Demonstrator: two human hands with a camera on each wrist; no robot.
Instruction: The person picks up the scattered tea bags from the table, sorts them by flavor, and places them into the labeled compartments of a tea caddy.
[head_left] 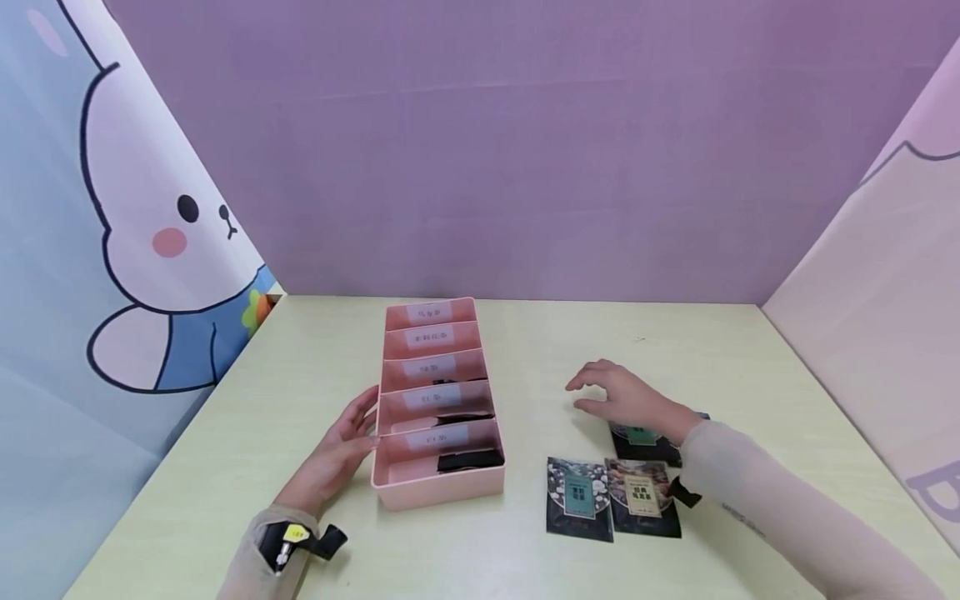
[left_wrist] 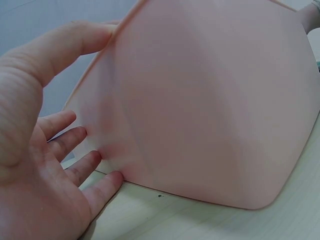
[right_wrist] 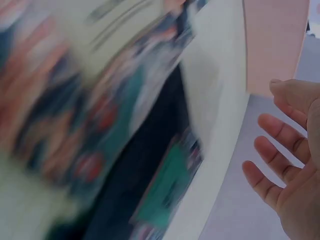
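Note:
A long pink divided box (head_left: 438, 493) stands on the table left of centre, its compartments bearing white paper labels. Dark packets (head_left: 470, 460) lie in the nearest three compartments. My left hand (head_left: 341, 450) rests against the box's left side, thumb at the rim and fingers touching the outer wall, as the left wrist view also shows. To the right, my right hand (head_left: 622, 396) hovers with loosely bent fingers and nothing in them. Below it lie tea sachets: one with a teal label (head_left: 579, 500), one with a cream label (head_left: 643, 498), and a green-labelled sachet (head_left: 647, 446) partly hidden by the wrist.
The pale table (head_left: 450, 558) ends at a purple cloth backdrop (head_left: 510, 167). Printed cloth walls rise on both sides, the left one showing a cartoon rabbit (head_left: 172, 217). A black strap (head_left: 300, 537) sits on the left wrist.

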